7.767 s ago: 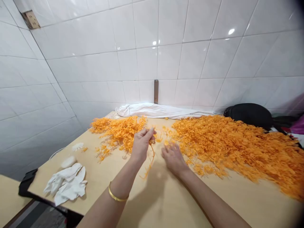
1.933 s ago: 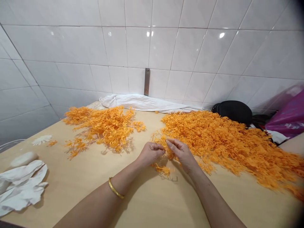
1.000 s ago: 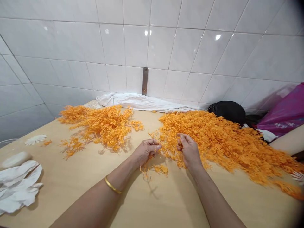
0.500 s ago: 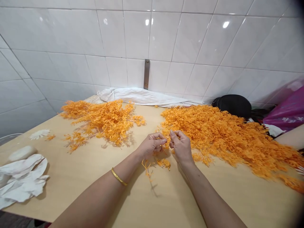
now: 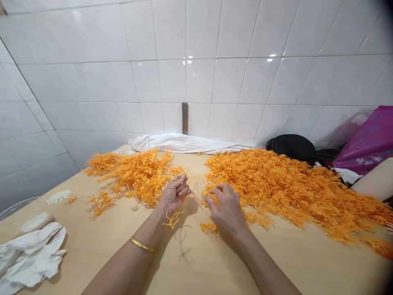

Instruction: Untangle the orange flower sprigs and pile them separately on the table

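My left hand (image 5: 174, 193) is closed on an orange plastic sprig (image 5: 172, 218) whose end hangs below the palm, just above the wooden table (image 5: 190, 262). It hovers beside the smaller orange pile (image 5: 132, 174) at the left. My right hand (image 5: 223, 205) lies palm down with fingers spread at the near edge of the large orange pile (image 5: 291, 188), holding nothing. A small orange clump (image 5: 208, 227) lies on the table by its wrist. A gold bangle (image 5: 141, 244) circles my left wrist.
A white cloth (image 5: 190, 143) lies along the tiled wall. A black bag (image 5: 291, 146) and a purple plastic bag (image 5: 368, 143) sit at the back right. Crumpled white material (image 5: 30, 258) and a white flower (image 5: 57, 196) lie at the left. Another person's arm (image 5: 373, 184) rests at right.
My hands have parted: the left moved toward the smaller pile with a sprig, the right opened and dropped flat at the large pile's edge. The camera tilted down slightly.
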`<state>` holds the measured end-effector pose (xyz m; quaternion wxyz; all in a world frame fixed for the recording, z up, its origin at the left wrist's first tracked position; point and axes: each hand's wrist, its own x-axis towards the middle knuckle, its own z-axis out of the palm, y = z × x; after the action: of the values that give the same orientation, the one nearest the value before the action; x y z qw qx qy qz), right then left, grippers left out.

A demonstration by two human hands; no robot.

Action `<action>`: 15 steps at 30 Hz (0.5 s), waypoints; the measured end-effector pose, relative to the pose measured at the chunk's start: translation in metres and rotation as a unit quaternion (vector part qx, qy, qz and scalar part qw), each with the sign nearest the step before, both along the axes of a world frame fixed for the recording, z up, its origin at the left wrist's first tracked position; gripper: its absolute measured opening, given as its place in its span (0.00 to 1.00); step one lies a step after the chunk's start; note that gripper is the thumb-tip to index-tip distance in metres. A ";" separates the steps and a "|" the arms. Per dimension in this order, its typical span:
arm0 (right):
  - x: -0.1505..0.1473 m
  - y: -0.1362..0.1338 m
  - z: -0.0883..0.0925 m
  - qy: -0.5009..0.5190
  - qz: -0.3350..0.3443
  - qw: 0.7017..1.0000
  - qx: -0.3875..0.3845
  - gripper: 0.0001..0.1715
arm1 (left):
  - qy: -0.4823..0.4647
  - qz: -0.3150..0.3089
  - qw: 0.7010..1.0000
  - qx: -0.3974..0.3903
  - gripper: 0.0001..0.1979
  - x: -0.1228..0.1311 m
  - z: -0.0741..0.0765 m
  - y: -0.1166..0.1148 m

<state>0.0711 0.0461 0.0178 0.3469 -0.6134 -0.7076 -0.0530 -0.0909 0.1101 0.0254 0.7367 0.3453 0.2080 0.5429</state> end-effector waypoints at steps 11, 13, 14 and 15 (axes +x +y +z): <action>-0.010 0.023 -0.034 -0.118 -0.010 0.988 -0.098 0.27 | 0.148 -0.046 0.976 0.151 0.06 -0.003 0.083 0.002; -0.007 0.026 -0.035 -0.108 -0.020 0.988 -0.111 0.28 | 0.189 -0.055 0.963 0.185 0.07 0.001 0.111 0.001; -0.006 0.026 -0.036 -0.105 -0.021 0.988 -0.112 0.28 | 0.204 -0.058 0.956 0.204 0.08 0.004 0.125 0.000; -0.005 0.026 -0.036 -0.104 -0.020 0.989 -0.106 0.28 | 0.214 -0.056 0.950 0.222 0.08 0.006 0.138 -0.001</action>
<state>0.0657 0.0725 -0.0186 0.2030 -0.6517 -0.7292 -0.0480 -0.0845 0.1090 0.1636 0.6085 0.6195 0.2154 0.4467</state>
